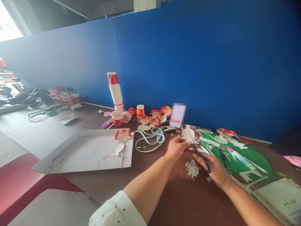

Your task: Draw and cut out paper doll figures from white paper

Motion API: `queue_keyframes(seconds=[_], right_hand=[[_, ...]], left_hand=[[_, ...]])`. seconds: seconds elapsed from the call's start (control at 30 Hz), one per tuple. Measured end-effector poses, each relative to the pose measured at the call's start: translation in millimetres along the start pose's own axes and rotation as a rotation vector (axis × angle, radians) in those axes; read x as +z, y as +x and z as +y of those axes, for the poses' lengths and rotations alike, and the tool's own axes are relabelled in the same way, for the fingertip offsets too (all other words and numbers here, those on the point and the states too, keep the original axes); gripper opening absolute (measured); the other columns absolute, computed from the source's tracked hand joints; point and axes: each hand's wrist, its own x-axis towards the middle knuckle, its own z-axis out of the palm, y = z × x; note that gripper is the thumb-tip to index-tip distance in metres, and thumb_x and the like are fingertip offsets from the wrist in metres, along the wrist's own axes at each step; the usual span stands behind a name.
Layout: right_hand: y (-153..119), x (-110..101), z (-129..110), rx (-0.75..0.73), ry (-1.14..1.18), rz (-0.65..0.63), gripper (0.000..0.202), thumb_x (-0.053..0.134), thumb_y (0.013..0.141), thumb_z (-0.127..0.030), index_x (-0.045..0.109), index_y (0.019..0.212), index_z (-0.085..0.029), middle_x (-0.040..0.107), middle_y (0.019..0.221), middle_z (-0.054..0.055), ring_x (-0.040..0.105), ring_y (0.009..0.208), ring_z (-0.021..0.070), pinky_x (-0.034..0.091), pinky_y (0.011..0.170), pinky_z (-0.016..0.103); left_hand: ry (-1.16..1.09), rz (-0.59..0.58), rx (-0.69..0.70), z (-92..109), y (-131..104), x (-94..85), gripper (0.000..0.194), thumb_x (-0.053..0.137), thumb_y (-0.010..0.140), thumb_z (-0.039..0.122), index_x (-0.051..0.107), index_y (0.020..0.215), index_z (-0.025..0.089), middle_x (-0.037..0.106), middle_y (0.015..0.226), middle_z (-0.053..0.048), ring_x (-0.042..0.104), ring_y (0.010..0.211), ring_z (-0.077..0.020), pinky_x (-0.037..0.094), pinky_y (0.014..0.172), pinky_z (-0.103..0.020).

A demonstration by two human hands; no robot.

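Observation:
My left hand [176,147] pinches the lower edge of a white paper cutout [188,133] above the brown table. Black-handled scissors [204,161] are gripped in my right hand [213,169], their blades pointing up and left at the cutout's edge. Just below both hands, another white paper cutout [192,169] lies on the table among small scraps. A figure with a red fringed head [122,135] rests on the right side of a shallow white box lid [94,153]. More red-fringed cutouts [154,117] lie near the blue partition.
A tall stack of paper cups [115,92] stands by the partition [199,62], with loose cups [140,111] beside it. A pale coiled cable [150,141] lies left of my hands. Right of them, markers [244,160] and paper strips cover a green mat [261,153].

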Motion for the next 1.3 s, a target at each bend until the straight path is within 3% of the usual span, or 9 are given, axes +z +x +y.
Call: queue_keyframes(seconds=[0.37, 0.43, 0.6, 0.7, 1.03, 1.3], right_hand=[[1.4, -1.1, 2.8, -0.027, -0.033, 0.002, 0.036, 0.053, 0.082, -0.051, 0.07, 0.093, -0.021, 0.049, 0.051, -0.003, 0.045, 0.051, 0.0152, 0.037, 0.05, 0.027], [1.4, -1.0, 3.2, -0.024, -0.031, 0.007, 0.035, 0.053, 0.082, -0.051, 0.07, 0.092, -0.022, 0.049, 0.05, -0.003, 0.046, 0.052, 0.0155, 0.037, 0.05, 0.027], [0.3, -0.6, 2.2, -0.008, -0.022, 0.011, 0.036, 0.054, 0.082, -0.051, 0.06, 0.062, -0.021, 0.05, 0.051, -0.002, 0.046, 0.052, 0.0146, 0.036, 0.051, 0.026], [-0.3, -0.6, 0.8, -0.005, -0.024, 0.012, 0.04, 0.053, 0.082, -0.052, 0.055, 0.057, -0.021, 0.05, 0.05, -0.002, 0.045, 0.051, 0.0141, 0.035, 0.051, 0.026], [-0.8, -1.1, -0.3, -0.02, -0.033, 0.008, 0.044, 0.05, 0.082, -0.058, 0.06, 0.061, -0.021, 0.051, 0.051, -0.002, 0.046, 0.051, 0.014, 0.037, 0.05, 0.026], [0.0, 1.0, 0.4, -0.01, -0.044, 0.043, 0.043, 0.052, 0.081, -0.057, 0.07, 0.088, -0.02, 0.05, 0.05, -0.003, 0.045, 0.05, 0.0142, 0.036, 0.049, 0.026]], left_hand=[[0.072, -0.029, -0.015, 0.1, 1.1, -1.0, 0.029, 0.075, 0.06, 0.031, 0.052, 0.065, 0.015, 0.058, 0.064, -0.001, 0.052, 0.055, -0.0082, 0.036, 0.052, -0.021], [0.075, -0.012, -0.012, 0.6, 2.4, -2.7, 0.028, 0.074, 0.062, 0.032, 0.052, 0.064, 0.015, 0.057, 0.062, -0.001, 0.05, 0.054, -0.0078, 0.036, 0.052, -0.021], [0.087, -0.008, 0.022, -3.7, 6.2, -5.2, 0.031, 0.075, 0.062, 0.035, 0.052, 0.062, 0.014, 0.054, 0.058, 0.0, 0.046, 0.049, -0.006, 0.036, 0.052, -0.022], [0.064, -0.017, 0.025, -6.2, 7.9, -5.1, 0.033, 0.076, 0.061, 0.036, 0.053, 0.062, 0.013, 0.055, 0.058, 0.0, 0.046, 0.048, -0.0059, 0.036, 0.051, -0.021], [0.045, -0.01, 0.007, -5.4, 6.8, -3.6, 0.034, 0.077, 0.059, 0.037, 0.053, 0.062, 0.014, 0.058, 0.06, -0.002, 0.053, 0.054, -0.0083, 0.04, 0.056, -0.022], [0.036, -0.004, 0.009, -4.0, 5.6, -2.3, 0.033, 0.076, 0.06, 0.034, 0.051, 0.06, 0.014, 0.055, 0.057, 0.0, 0.051, 0.052, -0.0075, 0.038, 0.053, -0.021]])
